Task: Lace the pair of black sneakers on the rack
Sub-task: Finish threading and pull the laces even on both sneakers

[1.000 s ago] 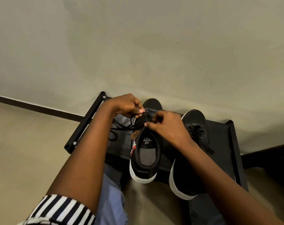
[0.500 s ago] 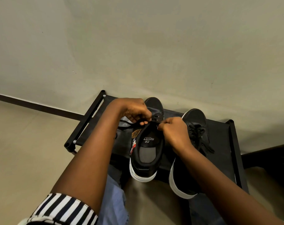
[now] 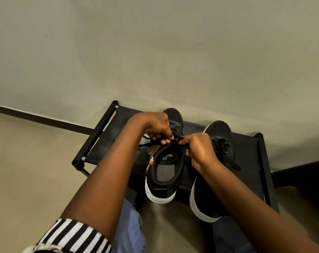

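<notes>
Lacing left sneaker, top eyelets: both hands pinching lace; next, likely threading, snugging.

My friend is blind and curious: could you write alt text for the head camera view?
Both hands, left hand and right hand, pinch a black lace at the top of the left sneaker on a black rack. Its mate, the right sneaker, already laced, stands beside it against a beige wall.

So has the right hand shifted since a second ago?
Yes. The right hand has drawn in toward the left hand over the left sneaker, away from the laced right sneaker, both pinching the lace.
</notes>
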